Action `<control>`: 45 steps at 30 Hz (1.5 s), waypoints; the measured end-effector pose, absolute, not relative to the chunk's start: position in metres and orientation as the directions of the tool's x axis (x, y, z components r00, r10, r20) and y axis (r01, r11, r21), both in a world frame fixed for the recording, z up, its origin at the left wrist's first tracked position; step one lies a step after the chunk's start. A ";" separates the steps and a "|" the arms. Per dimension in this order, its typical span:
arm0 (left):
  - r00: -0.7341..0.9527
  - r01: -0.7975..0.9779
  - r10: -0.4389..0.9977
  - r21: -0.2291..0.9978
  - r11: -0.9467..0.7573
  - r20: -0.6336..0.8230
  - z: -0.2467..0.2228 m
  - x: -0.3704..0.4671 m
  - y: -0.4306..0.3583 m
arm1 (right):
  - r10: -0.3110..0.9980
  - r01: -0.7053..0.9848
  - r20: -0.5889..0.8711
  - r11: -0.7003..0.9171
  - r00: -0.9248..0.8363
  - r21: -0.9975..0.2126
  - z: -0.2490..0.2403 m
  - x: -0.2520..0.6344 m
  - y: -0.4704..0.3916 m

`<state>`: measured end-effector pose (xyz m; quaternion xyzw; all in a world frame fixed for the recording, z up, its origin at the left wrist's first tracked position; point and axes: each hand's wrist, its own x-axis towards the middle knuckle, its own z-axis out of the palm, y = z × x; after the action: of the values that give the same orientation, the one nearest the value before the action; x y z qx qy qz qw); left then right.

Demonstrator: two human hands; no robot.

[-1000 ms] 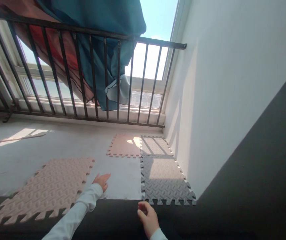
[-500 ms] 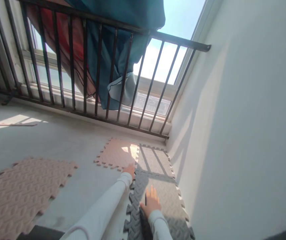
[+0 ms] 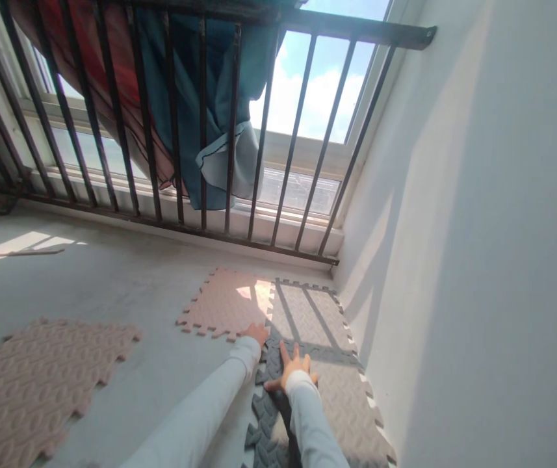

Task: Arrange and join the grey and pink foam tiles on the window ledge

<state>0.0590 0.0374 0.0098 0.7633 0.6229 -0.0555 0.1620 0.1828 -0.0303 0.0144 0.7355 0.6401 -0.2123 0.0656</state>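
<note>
My left hand (image 3: 256, 333) is at the near right corner of a pink foam mat tile (image 3: 222, 300), its fingers bent down at the edge where the tile meets the grey ones. The fingertips are partly hidden. Spread wide, my right hand (image 3: 294, 370) lies on the near grey foam mat tile (image 3: 346, 403), close to its left jigsaw edge. Beyond it, another grey foam mat tile (image 3: 312, 315) adjoins the near one along a toothed seam. The pink tile's right edge runs along this far grey tile.
A larger-looking pink foam mat (image 3: 49, 383) lies apart on the floor at left. A dark metal railing (image 3: 200, 231) spans the window, with a blue curtain (image 3: 185, 123) behind it. The white wall (image 3: 483, 260) rises at right. A thin stick (image 3: 19, 253) lies far left.
My right hand has moved forward along the near grey tile and its fingers have spread. My left hand stays at the pink tile's corner. The view has shifted slightly downward.
</note>
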 end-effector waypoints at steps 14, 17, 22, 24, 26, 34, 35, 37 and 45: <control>0.212 0.976 0.964 0.075 -0.202 -0.159 -0.001 0.063 0.018 | 0.877 0.958 -0.454 -0.246 0.156 -0.146 0.037 0.168 -0.025; 0.252 0.967 0.955 0.072 -0.244 -0.155 0.005 0.059 0.021 | 0.860 0.963 -0.483 -0.246 0.166 -0.107 0.042 0.165 -0.026; 0.284 0.959 0.954 0.044 -0.281 -0.094 0.026 0.049 0.022 | 0.849 0.970 -0.501 -0.234 0.168 -0.072 0.050 0.163 -0.028; 0.294 0.956 0.954 0.021 -0.294 -0.054 0.039 0.046 0.024 | 0.842 0.969 -0.514 -0.234 0.162 -0.079 0.050 0.164 -0.029; 0.300 0.954 0.954 -0.006 -0.300 -0.003 0.054 0.043 0.027 | 0.844 0.968 -0.513 -0.236 0.158 -0.090 0.049 0.164 -0.028; 0.576 0.816 0.783 -0.226 -0.533 0.235 0.080 0.022 0.050 | 0.835 0.961 -0.523 -0.260 0.173 -0.097 0.041 0.165 -0.024; 0.623 0.781 0.732 -0.273 -0.562 0.277 0.079 0.020 0.053 | 0.828 0.961 -0.533 -0.261 0.175 -0.090 0.041 0.165 -0.023; 0.684 0.729 0.636 -0.363 -0.580 0.358 0.076 0.015 0.059 | 0.816 0.962 -0.549 -0.263 0.181 -0.075 0.039 0.165 -0.022; 0.715 0.698 0.570 -0.473 -0.538 0.405 0.069 0.007 0.076 | 0.828 0.963 -0.530 -0.259 0.183 -0.073 0.039 0.164 -0.023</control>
<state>0.0075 0.0759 0.0691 0.8710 0.3640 0.1013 -0.3139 0.1642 -0.0227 0.0392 0.7560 0.5923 -0.2407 0.1405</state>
